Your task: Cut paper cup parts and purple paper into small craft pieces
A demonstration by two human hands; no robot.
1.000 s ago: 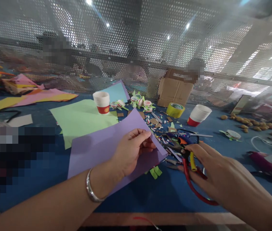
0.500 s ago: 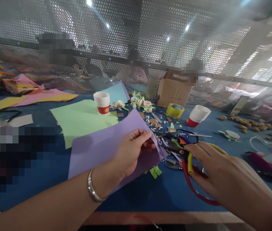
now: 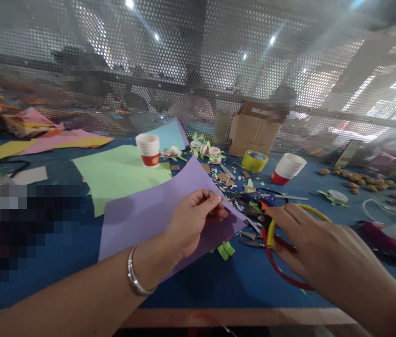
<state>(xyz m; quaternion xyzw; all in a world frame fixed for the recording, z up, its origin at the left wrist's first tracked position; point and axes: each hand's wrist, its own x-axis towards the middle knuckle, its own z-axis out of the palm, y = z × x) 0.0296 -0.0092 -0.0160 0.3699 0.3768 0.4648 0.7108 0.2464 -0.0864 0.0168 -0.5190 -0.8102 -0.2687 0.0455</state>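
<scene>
A large sheet of purple paper (image 3: pixel 141 215) lies slanted before me, its right part lifted off the table. My left hand (image 3: pixel 198 213), with a silver bangle at the wrist, pinches the sheet near its right edge between thumb and fingers. My right hand (image 3: pixel 310 243) grips scissors (image 3: pixel 261 218) with one red and one yellow handle. Their dark blades are at the sheet's lower right corner, where a narrow purple strip shows beside the edge. The blade tips are partly hidden by the paper.
Paper scraps (image 3: pixel 224 178) litter the middle of the blue table (image 3: pixel 219 290). Green paper (image 3: pixel 113 173), stacked paper cups (image 3: pixel 149 152), another cup stack (image 3: pixel 285 169), yellow tape (image 3: pixel 254 161), small turtle-like crafts (image 3: pixel 201 147) and a cardboard box (image 3: pixel 254 131) stand behind. Walnut-like shells (image 3: pixel 369 180) lie right.
The scissors and my right hand have shifted slightly down toward the sheet's lower right corner. A thin purple strip now shows apart from the edge. My left hand keeps its pinch, nearly unmoved.
</scene>
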